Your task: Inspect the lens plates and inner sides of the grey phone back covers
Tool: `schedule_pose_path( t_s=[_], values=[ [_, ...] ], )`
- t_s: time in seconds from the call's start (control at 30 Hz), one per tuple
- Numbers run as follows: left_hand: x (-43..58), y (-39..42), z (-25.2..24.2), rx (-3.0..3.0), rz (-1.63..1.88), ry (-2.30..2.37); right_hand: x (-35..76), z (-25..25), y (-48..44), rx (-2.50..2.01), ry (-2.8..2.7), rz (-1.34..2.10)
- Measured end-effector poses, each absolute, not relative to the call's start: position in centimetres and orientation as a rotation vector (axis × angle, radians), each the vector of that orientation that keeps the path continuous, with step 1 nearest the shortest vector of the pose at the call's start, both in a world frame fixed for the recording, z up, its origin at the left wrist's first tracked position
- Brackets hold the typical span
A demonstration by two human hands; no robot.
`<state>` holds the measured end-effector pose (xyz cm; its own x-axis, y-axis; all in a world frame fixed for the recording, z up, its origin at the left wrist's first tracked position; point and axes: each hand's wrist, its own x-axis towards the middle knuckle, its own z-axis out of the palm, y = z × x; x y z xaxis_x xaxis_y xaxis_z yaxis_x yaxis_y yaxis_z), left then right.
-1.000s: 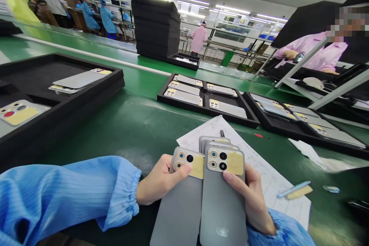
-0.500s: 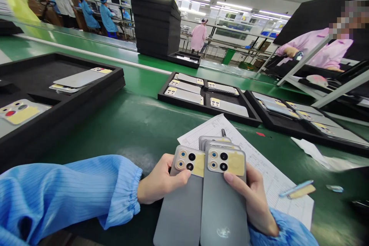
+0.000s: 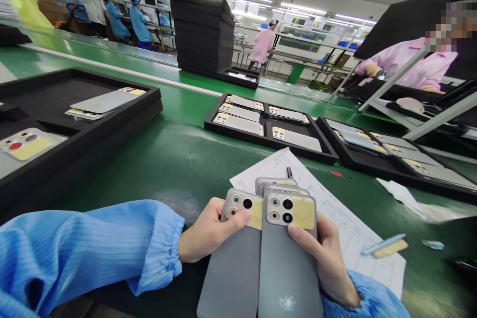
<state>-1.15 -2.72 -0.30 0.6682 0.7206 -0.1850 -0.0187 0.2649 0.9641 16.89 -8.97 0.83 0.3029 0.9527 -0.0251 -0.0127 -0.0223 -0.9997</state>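
My left hand (image 3: 208, 231) is closed on a grey phone back cover (image 3: 231, 263), its thumb lying over the camera rings at the top. My right hand (image 3: 328, 256) grips another grey phone back cover (image 3: 288, 268), thumb just under the camera block. Both covers carry yellow film beside dark lens openings, and their long edges meet and overlap slightly. Behind them, the top ends of several more covers (image 3: 276, 182) stick out, fanned. How these are held underneath is hidden. Under the hands lies a printed sheet (image 3: 346, 213) with a dark pen (image 3: 289, 173) on it.
A black foam tray (image 3: 141, 109) with covers stands at left. Two more black trays (image 3: 238, 136) (image 3: 357, 161) with covers lie ahead and right. A tall stack of black trays (image 3: 201, 30) rises behind. A light-blue tool (image 3: 383, 243) rests on the sheet; a person in pink (image 3: 413, 64) works at right.
My left thumb has slid slightly right, over a lens opening. The covers have shifted a little, and the fanned ends behind sit slightly more to the left. Both hands keep their hold.
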Motion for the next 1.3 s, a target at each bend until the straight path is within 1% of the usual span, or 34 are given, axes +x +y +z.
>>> schedule_pose_path(
  t_s=[0.43,1.3],
  values=[
    [-1.36,-2.67,-0.81,1.423,0.608,0.629,16.97,0.96,-9.02,-1.366,-1.013,1.035],
    [-1.41,-2.66,-0.44,1.399,0.635,0.636,16.81,0.92,-9.08,-1.333,-0.942,1.058]
  ],
)
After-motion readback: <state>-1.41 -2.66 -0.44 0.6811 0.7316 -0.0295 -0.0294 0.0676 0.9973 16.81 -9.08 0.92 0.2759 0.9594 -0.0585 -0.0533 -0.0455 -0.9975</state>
